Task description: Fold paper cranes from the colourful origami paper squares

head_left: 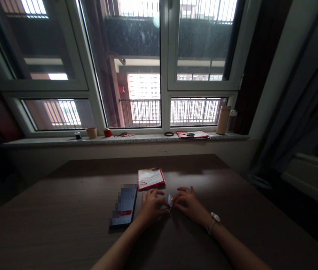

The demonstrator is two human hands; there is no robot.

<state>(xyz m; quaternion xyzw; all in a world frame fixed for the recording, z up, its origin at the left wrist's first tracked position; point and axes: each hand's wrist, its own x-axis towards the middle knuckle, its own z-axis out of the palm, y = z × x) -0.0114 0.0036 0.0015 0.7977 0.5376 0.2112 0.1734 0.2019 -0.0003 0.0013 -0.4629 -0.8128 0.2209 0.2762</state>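
Note:
Between my two hands, just above the brown table [71,198], is a small piece of folded paper [170,199] with white, light blue and yellow on it. My left hand [153,206] pinches its left side with the thumb and forefinger. On the other side, my right hand [189,204] closes its thumb and forefinger on the right edge, its other fingers raised. The lower part of the paper is partly hidden by fingertips. A stack of red-edged printed sheets [151,178] lies just beyond my left hand. Left of that hand is a tablet or large phone [125,206], its screen partly blurred.
A stone windowsill [147,139] runs behind the table. On it stand a dark little bottle [77,135], a tan cup [91,132], a red can [107,132], a dark ring [169,134], papers with scissors [192,134] and a tan flask [223,120].

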